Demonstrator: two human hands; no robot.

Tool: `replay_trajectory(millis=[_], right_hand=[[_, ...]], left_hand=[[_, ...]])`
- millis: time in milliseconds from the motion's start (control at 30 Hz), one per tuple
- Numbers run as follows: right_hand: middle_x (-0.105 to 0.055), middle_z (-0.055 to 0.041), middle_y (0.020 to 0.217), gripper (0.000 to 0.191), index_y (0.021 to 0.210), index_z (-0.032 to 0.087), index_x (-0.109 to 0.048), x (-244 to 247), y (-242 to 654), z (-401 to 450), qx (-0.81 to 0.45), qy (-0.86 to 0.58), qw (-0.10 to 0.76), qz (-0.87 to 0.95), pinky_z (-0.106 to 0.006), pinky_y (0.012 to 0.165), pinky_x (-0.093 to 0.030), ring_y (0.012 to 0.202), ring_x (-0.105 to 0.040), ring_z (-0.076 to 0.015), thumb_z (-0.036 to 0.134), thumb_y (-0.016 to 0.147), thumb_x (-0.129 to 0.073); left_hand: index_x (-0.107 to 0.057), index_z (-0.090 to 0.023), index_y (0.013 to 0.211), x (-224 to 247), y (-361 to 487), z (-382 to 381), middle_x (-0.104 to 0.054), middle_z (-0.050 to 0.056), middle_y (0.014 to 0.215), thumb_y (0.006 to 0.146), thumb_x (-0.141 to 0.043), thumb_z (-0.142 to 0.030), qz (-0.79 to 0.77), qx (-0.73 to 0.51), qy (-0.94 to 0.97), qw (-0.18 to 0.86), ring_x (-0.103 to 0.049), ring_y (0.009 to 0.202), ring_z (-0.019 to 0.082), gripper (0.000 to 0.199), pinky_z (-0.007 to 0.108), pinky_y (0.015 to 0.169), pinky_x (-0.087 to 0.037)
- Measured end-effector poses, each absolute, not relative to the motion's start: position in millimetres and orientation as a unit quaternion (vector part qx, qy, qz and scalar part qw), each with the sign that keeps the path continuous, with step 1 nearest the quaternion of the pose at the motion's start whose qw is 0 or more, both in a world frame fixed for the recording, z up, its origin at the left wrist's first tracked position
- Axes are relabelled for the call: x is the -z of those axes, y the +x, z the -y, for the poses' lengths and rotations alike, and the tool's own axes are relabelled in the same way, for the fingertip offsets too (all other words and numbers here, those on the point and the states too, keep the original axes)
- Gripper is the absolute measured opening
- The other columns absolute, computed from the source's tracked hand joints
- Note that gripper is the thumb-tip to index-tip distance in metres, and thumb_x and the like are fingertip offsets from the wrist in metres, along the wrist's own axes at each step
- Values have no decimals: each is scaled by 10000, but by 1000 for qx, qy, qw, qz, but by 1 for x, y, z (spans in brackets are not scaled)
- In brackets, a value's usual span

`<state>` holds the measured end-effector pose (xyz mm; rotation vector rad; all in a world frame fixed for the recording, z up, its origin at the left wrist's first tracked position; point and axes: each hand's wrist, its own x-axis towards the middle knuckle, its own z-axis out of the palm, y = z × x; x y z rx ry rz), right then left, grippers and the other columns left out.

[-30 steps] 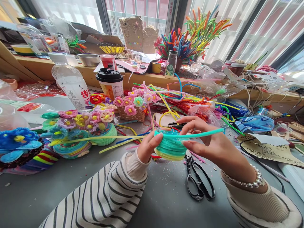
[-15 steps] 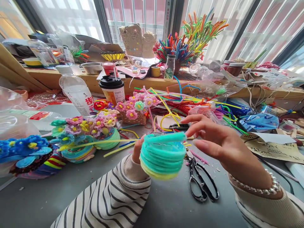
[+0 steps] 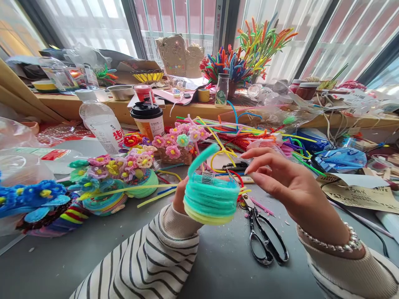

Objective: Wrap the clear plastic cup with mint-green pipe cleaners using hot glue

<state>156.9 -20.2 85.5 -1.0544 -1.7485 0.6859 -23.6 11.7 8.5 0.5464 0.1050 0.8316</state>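
A round cup wrapped in turquoise pipe cleaner over a pale yellow base [image 3: 210, 201] is held by my left hand [image 3: 181, 195], whose fingers are mostly behind it. One turquoise pipe cleaner end [image 3: 203, 160] sticks up from its left rim, and a barcode label shows inside. My right hand [image 3: 277, 176] hovers just right of the cup, fingers apart and curved, touching nothing. Black-handled scissors [image 3: 266, 236] lie on the grey table below my right hand.
Flower-topped pipe cleaner baskets [image 3: 137, 182] stand at the left, near a water bottle [image 3: 101, 120] and a paper coffee cup [image 3: 148, 120]. Loose coloured pipe cleaners [image 3: 230, 137] pile up behind the hands. A printed paper [image 3: 352, 193] lies right.
The turquoise pipe cleaner end has sprung from lying across the cup's rim to pointing up at the left. My right hand no longer touches it. The cup has shifted slightly.
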Motion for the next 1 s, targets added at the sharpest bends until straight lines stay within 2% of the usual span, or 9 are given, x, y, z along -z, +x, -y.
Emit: replay_trajectory(millis=[100,167,267,433,500,600,667,800,1000], right_hand=[[-581,-27,1065,58,788,232,-605,-85,159,18,-276,-444,475,708,-264,772,-464,1104,-487,-188,270,770,-566],[-588,-33,1059,65,783,227,-606,-85,161,16,-266,-459,478,700,-275,761,-469,1084,-504,-196,275,762,-569],[-596,-43,1055,86,781,219,-608,-86,164,12,-260,-484,480,684,-290,759,-472,1035,-536,-199,288,764,-560],[-619,-38,1009,174,833,219,-616,-90,177,7,-251,-505,473,677,-296,853,-432,1014,-545,-176,340,820,-492],[-627,-34,998,248,846,219,-624,-92,182,7,-233,-514,466,682,-290,866,-416,982,-554,-162,377,851,-434],[-639,-38,911,322,826,210,-636,-92,185,6,-210,-533,439,692,-264,722,-452,829,-580,-149,447,844,-418],[-639,-33,865,307,826,210,-636,-91,183,6,-205,-539,416,703,-247,631,-450,762,-578,-143,474,804,-480],[-640,-19,892,233,853,224,-641,-89,178,6,-188,-518,378,744,-223,609,-425,763,-565,-127,427,764,-571],[-618,-9,696,220,738,196,-635,-90,177,8,-227,-493,349,764,-215,539,-396,624,-521,-105,395,784,-556]], left_hand=[[-639,-153,1028,-13,-20,-7,-679,41,1015,709,-534,-500,-26,-440,346,828,-613,937,226,483,355,867,-447],[-625,-205,1038,-12,-18,-6,-668,26,1033,694,-588,-455,-66,-462,387,795,-590,991,243,427,375,896,-423],[-579,-223,1069,-6,-16,-7,-652,43,1031,620,-686,-411,-157,-504,478,703,-596,955,249,498,362,877,-422],[-545,-191,1020,-6,-12,-7,-664,35,896,617,-689,-420,-299,-574,467,602,-613,835,194,485,277,745,-470],[-532,-178,1007,-9,-10,-7,-670,37,838,614,-686,-437,-343,-564,456,598,-623,776,191,495,274,700,-480],[-533,-165,976,-11,-10,-7,-672,48,846,603,-683,-463,-360,-561,445,598,-626,791,199,501,276,703,-488],[-538,-163,956,-10,-11,-9,-672,51,868,601,-683,-470,-356,-569,442,595,-622,821,199,491,271,724,-488],[-555,-158,947,-7,-16,-15,-669,62,907,586,-692,-490,-359,-539,461,607,-612,869,211,509,276,751,-482],[-583,-166,938,-2,-14,-17,-653,59,917,546,-699,-525,-378,-557,410,615,-599,855,220,544,308,769,-460]])
